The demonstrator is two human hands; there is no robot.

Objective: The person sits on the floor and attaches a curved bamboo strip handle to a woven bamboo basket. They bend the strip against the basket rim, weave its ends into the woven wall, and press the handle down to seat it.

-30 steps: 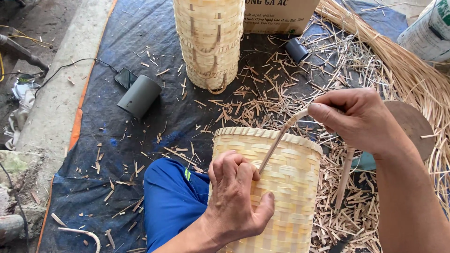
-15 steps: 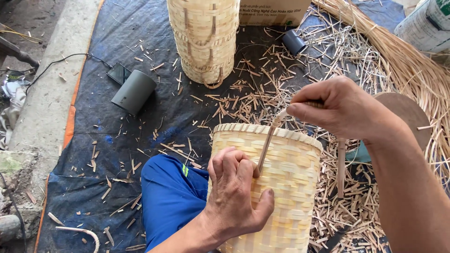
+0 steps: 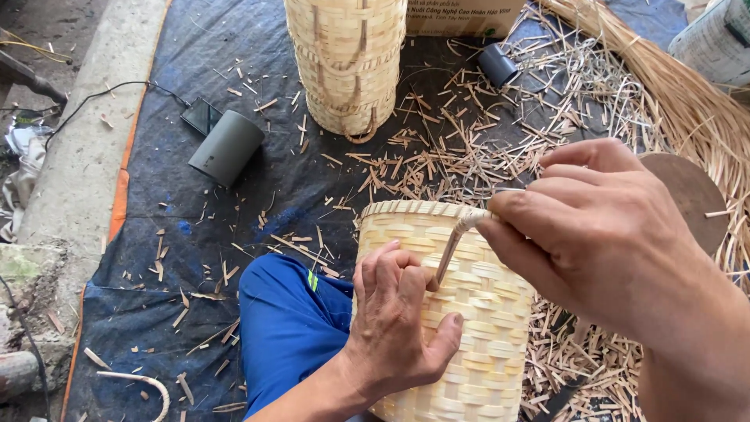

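A pale woven bamboo basket (image 3: pixel 476 320) rests against my blue-trousered knee (image 3: pixel 289 328). My left hand (image 3: pixel 398 320) presses flat on the basket's side, fingers spread over the weave. My right hand (image 3: pixel 601 227) is closed on a thin bamboo strip (image 3: pixel 451 248) just beyond the basket's rim. The strip runs from my right fingers down to the basket wall beside my left fingertips.
A taller finished basket (image 3: pixel 348 62) stands at the back. A dark grey cylinder (image 3: pixel 226 147) and a black phone (image 3: pixel 201 116) lie left on the dark tarp (image 3: pixel 195 234). Bamboo offcuts (image 3: pixel 469 148), long strips (image 3: pixel 687 101), a cardboard box (image 3: pixel 461 16) and a round wooden disc (image 3: pixel 691 195) surround me.
My right hand has come down and left toward the basket rim, shortening the free length of strip. My left hand has stayed pressed on the basket's side.
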